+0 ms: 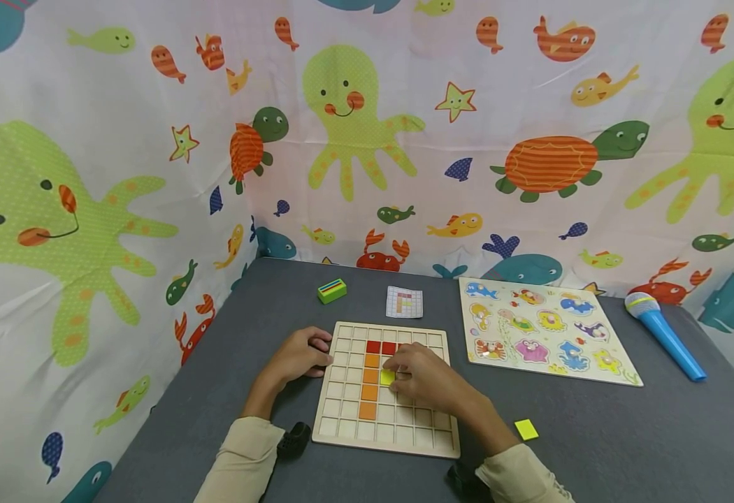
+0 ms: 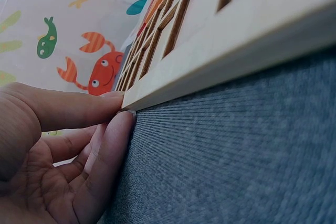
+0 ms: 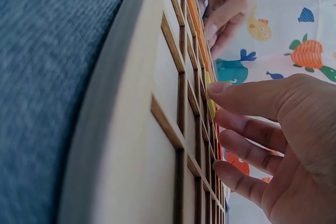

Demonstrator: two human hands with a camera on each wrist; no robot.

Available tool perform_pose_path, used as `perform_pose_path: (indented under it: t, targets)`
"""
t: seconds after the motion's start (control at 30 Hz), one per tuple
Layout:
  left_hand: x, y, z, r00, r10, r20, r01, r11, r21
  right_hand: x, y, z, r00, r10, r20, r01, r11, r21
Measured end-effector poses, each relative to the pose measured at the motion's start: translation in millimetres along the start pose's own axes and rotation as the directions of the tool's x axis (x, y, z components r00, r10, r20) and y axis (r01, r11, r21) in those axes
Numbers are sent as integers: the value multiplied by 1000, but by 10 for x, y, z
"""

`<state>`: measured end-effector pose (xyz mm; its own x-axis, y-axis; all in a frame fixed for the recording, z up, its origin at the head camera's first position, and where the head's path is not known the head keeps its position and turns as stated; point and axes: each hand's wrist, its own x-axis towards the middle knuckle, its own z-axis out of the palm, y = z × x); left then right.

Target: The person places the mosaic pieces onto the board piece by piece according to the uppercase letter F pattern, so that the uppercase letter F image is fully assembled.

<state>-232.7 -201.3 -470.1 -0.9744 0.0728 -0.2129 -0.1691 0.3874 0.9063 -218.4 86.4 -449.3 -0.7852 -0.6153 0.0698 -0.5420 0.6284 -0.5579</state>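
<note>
A wooden grid board (image 1: 387, 450) lies on the table, with red tiles (image 1: 373, 347) near its top and a column of orange tiles (image 1: 369, 392) below them. My left hand (image 1: 298, 356) holds the board's left edge; in the left wrist view its thumb and a finger meet at the rim. Over the grid, my right hand (image 1: 426, 376) touches a yellow tile (image 1: 387, 378) lying beside the orange column. In the right wrist view the thumb rests at the yellow tile (image 3: 210, 98), and the other fingers are spread slightly above the grid.
Another yellow tile (image 1: 526, 429) lies right of the board. Behind it are a green block with coloured stripes (image 1: 332, 291) and a small printed grid card (image 1: 405, 302). A sea-animal puzzle board (image 1: 549, 328) and blue toy microphone (image 1: 669, 339) lie on the right. A printed curtain (image 1: 455, 154) hangs behind.
</note>
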Motion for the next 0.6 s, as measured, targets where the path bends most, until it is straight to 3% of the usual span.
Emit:
perform_pose_path:
  t: [0.6]
  targets:
    - [9,-4,10,1000,-5,-2,5,1000,-1,-285,107,-203,1000,24,2,-24,1000,-20]
